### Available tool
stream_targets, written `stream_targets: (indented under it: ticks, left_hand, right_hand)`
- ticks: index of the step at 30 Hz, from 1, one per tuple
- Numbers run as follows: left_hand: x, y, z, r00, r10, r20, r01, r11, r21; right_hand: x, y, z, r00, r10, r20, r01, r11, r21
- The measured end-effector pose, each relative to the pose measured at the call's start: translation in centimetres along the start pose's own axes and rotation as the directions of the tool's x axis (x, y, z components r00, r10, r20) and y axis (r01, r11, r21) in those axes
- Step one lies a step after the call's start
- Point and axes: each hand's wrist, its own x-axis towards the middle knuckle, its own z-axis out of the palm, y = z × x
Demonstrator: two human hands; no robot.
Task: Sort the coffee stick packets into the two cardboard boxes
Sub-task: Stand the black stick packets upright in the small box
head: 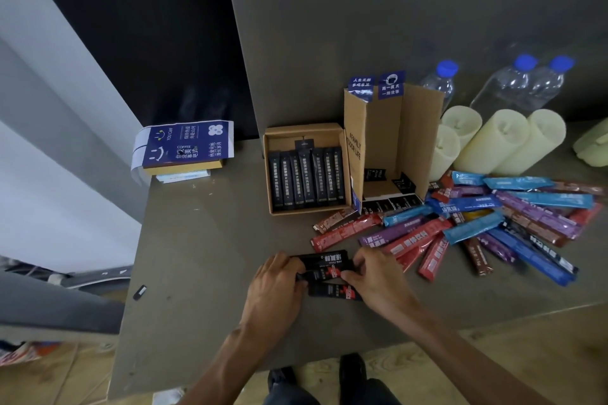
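Near the front edge of the desk (204, 273), the left hand (276, 286) and the right hand (378, 279) are both closed on a small bunch of black packets (329, 268), one at each end; a further black packet (334, 292) lies just under them, touching the right palm. The grip of each hand is narrow, fingers pinching the packet ends. I think the step is to square the bunch before it goes into a box. To do it well, the person should tap the ends level, keep all printed faces the same way, and lift them flat so none slides out.

A little farther, to the right, the loose pile of coloured packets (477, 223) in red, purple and blue waits unsorted; its print is too blurred for me to read.

Behind, the low open box (306, 168) already holds a neat row of black sticks, and the tall box (391, 141) beside it, touching it, shows the words "FAMILY" and "OUTDOOR LIFE" on its flap. At the far left a blue carton (184, 145) reads "COFFEE" and "YOU CAN". Bottles (513, 82) and pale candles (500, 138) stand at the back.
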Motion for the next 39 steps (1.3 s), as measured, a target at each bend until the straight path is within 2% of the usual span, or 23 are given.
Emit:
stream_targets:
  ticks: [2,4,7,10,14,19,23,27,31,39]
  left_hand:
    - [0.0,0.0,-0.1,1.0,-0.022,0.004,0.022,1.0,-0.022]
    - [-0.1,-0.1,-0.5,0.998,-0.053,-0.021,0.052,0.996,-0.076]
    - [0.1,0.0,-1.3,0.984,-0.166,-0.067,0.14,0.947,-0.29]
    - [0.7,0.4,-2.4,0.965,-0.244,-0.093,0.174,0.866,-0.469]
    - [1.9,0.6,-3.5,0.961,-0.255,-0.106,0.165,0.838,-0.52]
    - [4.3,-1.1,-5.4,0.911,-0.372,-0.178,0.225,0.81,-0.541]
    - [7.0,-1.9,-6.3,0.906,-0.41,-0.11,0.293,0.792,-0.535]
    - [8.3,-1.9,-6.5,0.932,-0.362,-0.032,0.285,0.781,-0.555]
    - [8.8,-2.0,-6.4,0.922,-0.388,-0.005,0.31,0.746,-0.589]
    - [9.2,-2.7,-6.3,0.909,-0.418,-0.004,0.329,0.722,-0.609]
  right_hand:
    - [0.1,-0.2,-0.1,1.0,0.002,-0.001,-0.002,0.998,0.057]
    - [0.0,-0.9,-0.7,1.0,0.005,-0.002,-0.005,0.976,0.218]
    - [-0.5,-2.9,-2.3,1.0,0.012,0.02,-0.021,0.852,0.523]
    - [-0.2,-5.3,-3.0,0.997,-0.02,0.076,-0.033,0.774,0.632]
    - [1.2,-7.6,-2.8,0.996,-0.066,0.058,0.024,0.845,0.534]
    - [5.9,-10.5,-3.9,0.994,-0.105,-0.011,0.101,0.913,0.395]
    - [10.4,-13.6,-4.1,0.987,-0.149,-0.054,0.158,0.955,0.252]
    - [13.3,-14.4,-2.1,0.993,-0.117,-0.012,0.117,0.983,0.144]
    - [14.0,-14.6,-0.8,0.997,-0.071,0.029,0.066,0.988,0.138]
    - [14.7,-14.0,-0.1,0.999,-0.039,0.0,0.038,0.983,0.182]
